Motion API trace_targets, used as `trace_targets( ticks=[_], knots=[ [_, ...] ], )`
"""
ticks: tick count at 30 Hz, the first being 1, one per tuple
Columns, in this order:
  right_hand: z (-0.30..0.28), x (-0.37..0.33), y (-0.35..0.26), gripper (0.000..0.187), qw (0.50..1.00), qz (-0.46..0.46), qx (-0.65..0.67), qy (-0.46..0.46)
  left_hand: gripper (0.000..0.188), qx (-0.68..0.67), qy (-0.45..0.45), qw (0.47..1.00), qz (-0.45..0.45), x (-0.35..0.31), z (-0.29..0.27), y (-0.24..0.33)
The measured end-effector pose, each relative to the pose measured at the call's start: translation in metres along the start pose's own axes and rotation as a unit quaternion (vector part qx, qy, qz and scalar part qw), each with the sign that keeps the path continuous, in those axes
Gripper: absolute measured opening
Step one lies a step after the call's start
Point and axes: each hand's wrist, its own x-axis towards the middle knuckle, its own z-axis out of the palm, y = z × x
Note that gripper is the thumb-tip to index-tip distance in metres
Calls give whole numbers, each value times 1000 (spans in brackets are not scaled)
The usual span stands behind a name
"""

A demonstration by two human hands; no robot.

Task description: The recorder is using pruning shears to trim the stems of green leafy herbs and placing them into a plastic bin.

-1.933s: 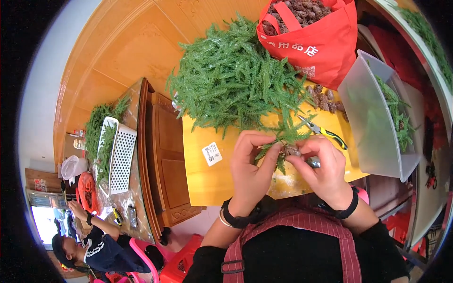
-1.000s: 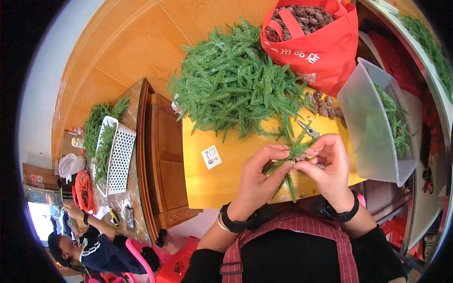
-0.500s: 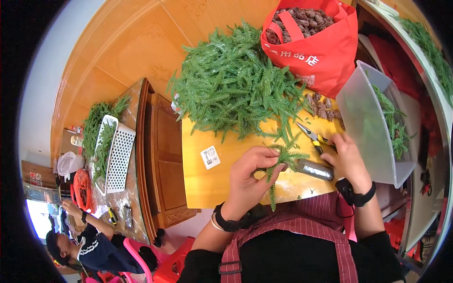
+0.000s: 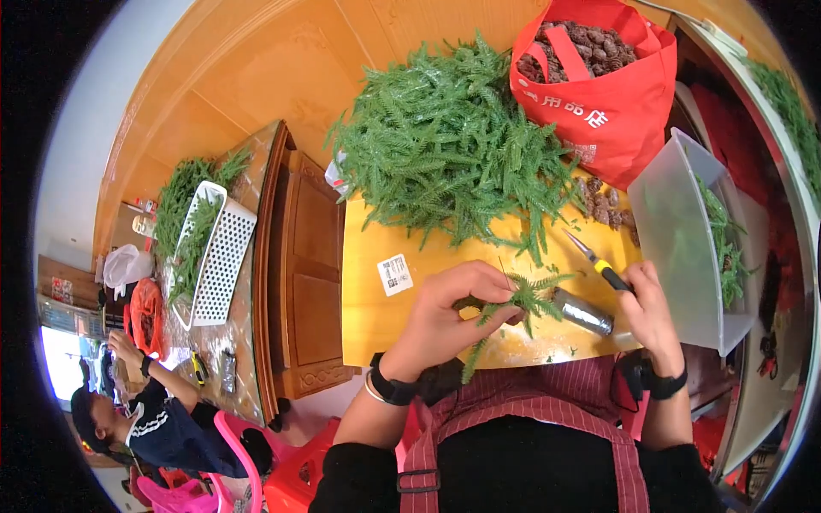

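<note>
My left hand [image 4: 440, 321] pinches a small green artificial pine sprig [image 4: 532, 295] between thumb and fingers, over the near part of the yellow tabletop [image 4: 368, 312]. A thin dark stem sticks up from the pinch. In my right hand [image 4: 647, 309] is a pair of pliers [image 4: 612, 277] with yellow-and-black handles, its jaws pointing up and to the left, away from the sprig. Between the hands lies a dark cylindrical bundle [image 4: 584, 311] in shiny clear wrap. Just past the pliers several pine cones [image 4: 604, 203] rest on the tabletop.
A large heap of green sprigs [image 4: 453, 145] covers the far tabletop. Beside it stands a red bag [image 4: 590, 128] full of pine cones. A translucent bin [image 4: 680, 231] with greenery is at the right. A white label [image 4: 394, 274] lies left. Another person [image 4: 162, 419] sits at a side table.
My right hand has closed round the pliers, whose handles were spread before and are now together. My left hand still pinches the sprig. The whole view has shifted slightly.
</note>
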Motion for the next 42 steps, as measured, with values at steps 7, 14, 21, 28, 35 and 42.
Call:
trace_targets(
  ticks=[7,14,21,28,35,42],
  knots=[
    [-20,-24,-39,21,868,75,486,-78,17,-157,-93,982,-56,9,-6,3],
    [-13,9,-94,46,933,-93,323,-130,17,-91,-151,983,-48,12,7,7],
    [1,16,-101,40,886,-51,431,-165,13,-109,-141,981,-80,13,8,13],
    [13,18,-98,34,862,-72,486,-126,11,-92,-145,979,-107,14,8,15],
    [13,20,-101,23,866,-47,483,-123,17,-36,-140,981,-126,16,9,22],
    [11,20,-108,22,916,-24,395,-66,17,87,-95,991,-40,16,16,19]
  ],
)
